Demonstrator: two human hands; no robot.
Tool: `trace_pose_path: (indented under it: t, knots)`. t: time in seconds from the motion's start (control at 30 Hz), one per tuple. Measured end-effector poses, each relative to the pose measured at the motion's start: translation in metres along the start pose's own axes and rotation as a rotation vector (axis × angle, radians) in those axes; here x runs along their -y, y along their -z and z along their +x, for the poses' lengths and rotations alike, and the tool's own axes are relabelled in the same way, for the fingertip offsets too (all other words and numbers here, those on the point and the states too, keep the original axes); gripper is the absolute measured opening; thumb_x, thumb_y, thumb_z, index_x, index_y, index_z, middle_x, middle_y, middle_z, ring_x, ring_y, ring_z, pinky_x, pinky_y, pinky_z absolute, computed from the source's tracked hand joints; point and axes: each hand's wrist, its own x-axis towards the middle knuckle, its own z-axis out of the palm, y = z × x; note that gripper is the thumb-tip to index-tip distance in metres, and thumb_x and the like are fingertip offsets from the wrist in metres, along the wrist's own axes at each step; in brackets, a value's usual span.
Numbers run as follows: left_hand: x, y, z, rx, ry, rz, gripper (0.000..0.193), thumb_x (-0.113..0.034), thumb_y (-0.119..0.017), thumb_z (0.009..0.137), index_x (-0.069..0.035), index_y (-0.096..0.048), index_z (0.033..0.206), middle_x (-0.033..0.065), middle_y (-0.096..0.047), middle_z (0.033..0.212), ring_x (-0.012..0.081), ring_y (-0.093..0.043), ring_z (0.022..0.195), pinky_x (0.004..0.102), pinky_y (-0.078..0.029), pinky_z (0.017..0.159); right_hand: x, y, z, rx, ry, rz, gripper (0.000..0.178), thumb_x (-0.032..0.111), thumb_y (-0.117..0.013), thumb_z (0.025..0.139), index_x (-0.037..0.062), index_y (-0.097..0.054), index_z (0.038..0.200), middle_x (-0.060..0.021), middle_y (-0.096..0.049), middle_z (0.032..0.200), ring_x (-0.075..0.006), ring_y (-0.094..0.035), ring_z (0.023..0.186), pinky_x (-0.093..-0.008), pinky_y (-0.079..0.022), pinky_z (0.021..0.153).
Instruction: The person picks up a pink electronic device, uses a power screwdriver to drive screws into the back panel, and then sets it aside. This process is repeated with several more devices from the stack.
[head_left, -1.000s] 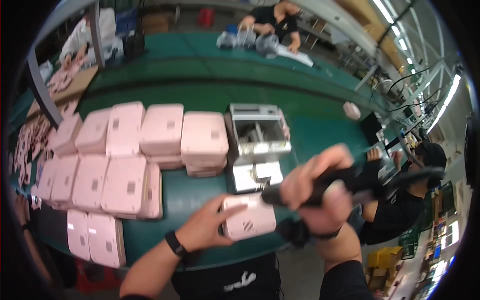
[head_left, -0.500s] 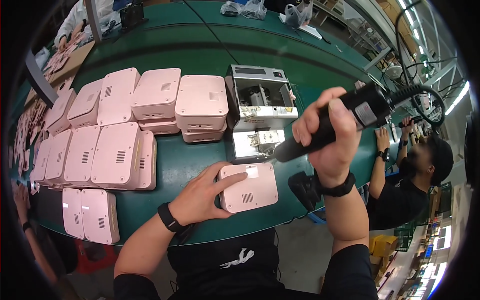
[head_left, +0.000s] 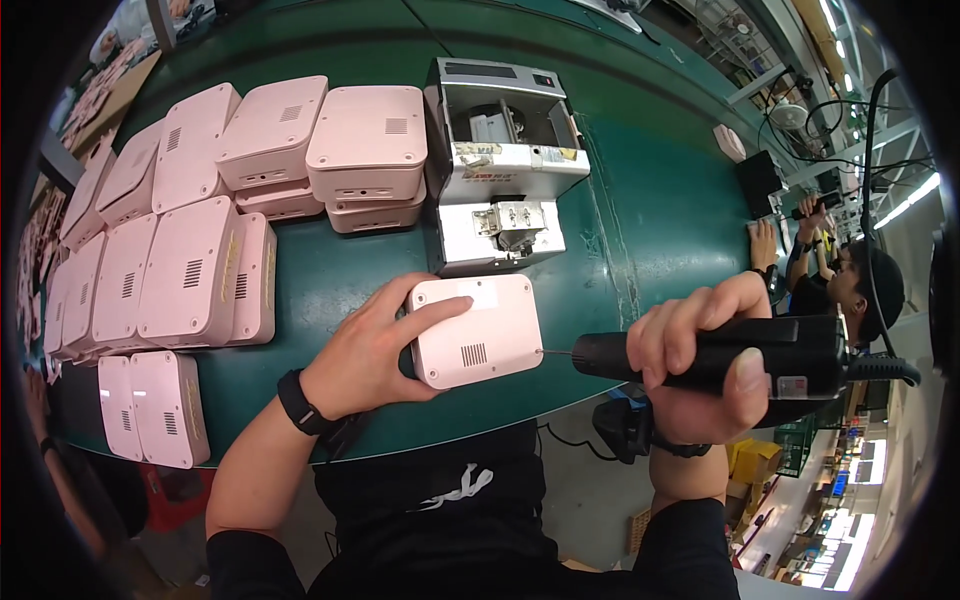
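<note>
A pale pink plastic case [head_left: 508, 335] with rounded corners lies on the green table, its vented face with corner holes upward. My left hand [head_left: 362, 350] grips it from the left, index finger laid across the top by a whitish label, thumb at the near edge. In my right hand [head_left: 700, 370] is a black corded electric screwdriver [head_left: 815, 350], held almost level with fingers wrapped round it. Its thin bit points left, and the tip is at the case's near right corner hole; whether it sits in the hole I cannot tell.
Just beyond the case stands a metal screw feeder [head_left: 515, 170]. Stacks of similar pink cases [head_left: 185, 275] fill the left side, with two more cases [head_left: 168, 408] near the front edge. A co-worker [head_left: 860, 290] sits at the right; cables hang there.
My right hand has brought the screwdriver down from beside the feeder to the case's right corner, turning it nearly level. The view has shifted; my left hand keeps its hold.
</note>
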Motion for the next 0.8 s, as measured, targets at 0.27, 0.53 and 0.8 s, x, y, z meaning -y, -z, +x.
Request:
trace_pose_path:
  t: [0.27,0.53,0.8]
  knots:
    - [0.003,-0.003,-0.002,-0.015,-0.007,0.022,0.093,-0.010,-0.088,0.052,-0.022,-0.054,0.138,0.0149,-0.047,0.131,0.0353,-0.053,0.119,0.0413,-0.048,0.099,-0.012,0.004,-0.004,0.019,-0.057,0.025,0.049,0.042,-0.073,0.084,0.0086,-0.041,0.101,-0.0059,-0.053,0.071,-0.0172,-0.051,0.058,-0.0340,-0.046,0.060]
    - [0.002,0.000,-0.001,-0.021,-0.014,0.036,0.092,-0.011,-0.088,0.053,-0.022,-0.054,0.137,0.0139,-0.048,0.130,0.0347,-0.053,0.119,0.0413,-0.048,0.099,-0.011,0.006,0.000,0.057,-0.057,0.041,0.048,0.041,-0.073,0.084,0.0086,-0.041,0.100,-0.0062,-0.053,0.071,-0.0171,-0.051,0.058,-0.0341,-0.046,0.060]
    - [0.000,-0.001,-0.003,-0.017,-0.015,0.038,0.090,-0.014,-0.088,0.055,-0.022,-0.053,0.137,0.0127,-0.048,0.130,0.0343,-0.053,0.119,0.0419,-0.049,0.098,-0.010,-0.018,0.057,0.119,0.217,0.058,0.035,0.040,-0.055,0.091,0.0078,-0.044,0.099,-0.0041,-0.049,0.066,-0.0146,-0.046,0.048,-0.0316,-0.042,0.052]
